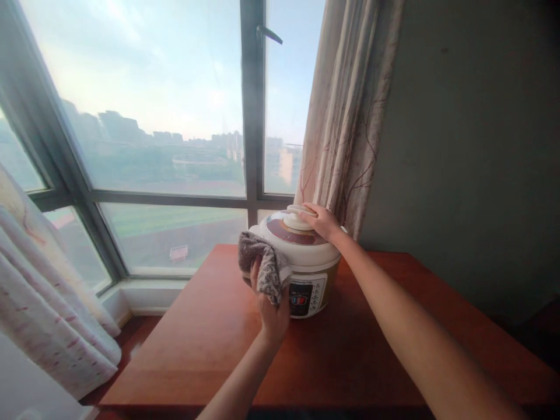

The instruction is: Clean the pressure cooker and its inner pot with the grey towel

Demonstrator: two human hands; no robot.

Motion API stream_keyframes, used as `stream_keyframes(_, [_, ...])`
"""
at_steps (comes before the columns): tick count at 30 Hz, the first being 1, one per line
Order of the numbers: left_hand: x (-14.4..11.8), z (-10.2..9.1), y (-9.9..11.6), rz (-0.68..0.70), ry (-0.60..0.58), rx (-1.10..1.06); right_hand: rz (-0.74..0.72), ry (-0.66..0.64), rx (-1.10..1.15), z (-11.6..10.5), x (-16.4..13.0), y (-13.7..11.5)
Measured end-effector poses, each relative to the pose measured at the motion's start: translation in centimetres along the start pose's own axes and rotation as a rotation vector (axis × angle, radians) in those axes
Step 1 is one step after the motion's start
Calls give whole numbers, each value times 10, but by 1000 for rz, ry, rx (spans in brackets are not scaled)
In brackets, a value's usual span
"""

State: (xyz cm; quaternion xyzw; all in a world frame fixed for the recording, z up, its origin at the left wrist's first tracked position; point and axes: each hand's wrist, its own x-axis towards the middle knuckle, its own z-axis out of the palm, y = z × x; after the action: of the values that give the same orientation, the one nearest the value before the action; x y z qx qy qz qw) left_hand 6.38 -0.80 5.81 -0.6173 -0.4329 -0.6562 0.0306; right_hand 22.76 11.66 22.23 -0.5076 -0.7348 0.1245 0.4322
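Observation:
An electric pressure cooker [312,262] with a white lid and a dark control panel stands upright on the reddish-brown table [196,350]. My left hand [273,309] grips a grey-brown cloth [262,262] and holds it against the cooker's front left side. Part of the cloth hides the rim and the left of the panel. On top, my right hand [321,221] is closed around the right side of the lid's round white knob [297,217]. The lid sits on the cooker.
Behind the table is a large window [161,116] with a grey frame. A patterned curtain [345,105] hangs behind the cooker, and another curtain [48,297] hangs at the left. A plain grey wall [472,146] rises on the right.

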Motion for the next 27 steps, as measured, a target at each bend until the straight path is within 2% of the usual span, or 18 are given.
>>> stream_keyframes(2, [0,-4,6,45,22,20,-9,-3,3,0,0,0])
stream_keyframes(4, [11,-9,10,92,-2,67,-16,-2,-1,0,0,0])
stream_keyframes(9, [64,-17,10,148,-93,261,0,-4,7,1,0,2])
stream_keyframes(14, [124,-16,-7,74,-205,153,-9,-1,4,2,1,3])
stream_keyframes(17, [147,-14,-20,69,-224,45,-12,4,1,2,2,5])
stream_keyframes(22, [153,-13,-28,33,-220,34,8,-5,10,3,3,5])
stream_keyframes(24, [147,-15,-21,62,-252,104,7,-6,19,3,2,5])
stream_keyframes(27, [128,-18,0,154,-286,208,4,9,39,2,2,6])
